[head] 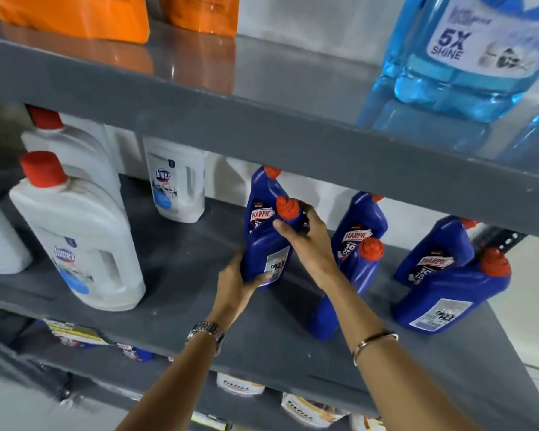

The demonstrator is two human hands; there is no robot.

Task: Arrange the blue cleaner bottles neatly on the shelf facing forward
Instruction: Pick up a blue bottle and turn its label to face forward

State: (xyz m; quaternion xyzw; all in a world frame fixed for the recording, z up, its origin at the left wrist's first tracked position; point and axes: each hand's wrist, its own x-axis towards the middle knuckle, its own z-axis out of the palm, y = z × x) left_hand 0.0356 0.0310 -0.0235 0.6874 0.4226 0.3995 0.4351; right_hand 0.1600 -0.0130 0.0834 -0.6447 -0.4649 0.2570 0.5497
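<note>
Several dark blue cleaner bottles with red caps stand on the grey middle shelf (262,331). I hold one blue bottle (266,244) with its back label toward me: my left hand (234,284) grips its base and my right hand (305,241) grips its neck under the cap. Directly behind it stands another blue bottle (262,194) with its front label forward. To the right, a front-facing bottle (360,222) has a back-facing bottle (355,275) before it. Further right stand a front-facing bottle (439,250) and a back-facing bottle (451,293).
White bottles with red caps (81,237) fill the shelf's left side, one more (178,178) at the back. The upper shelf (262,98) overhangs closely, carrying orange containers (75,14) and a light blue jug (467,51). A lower shelf holds more products.
</note>
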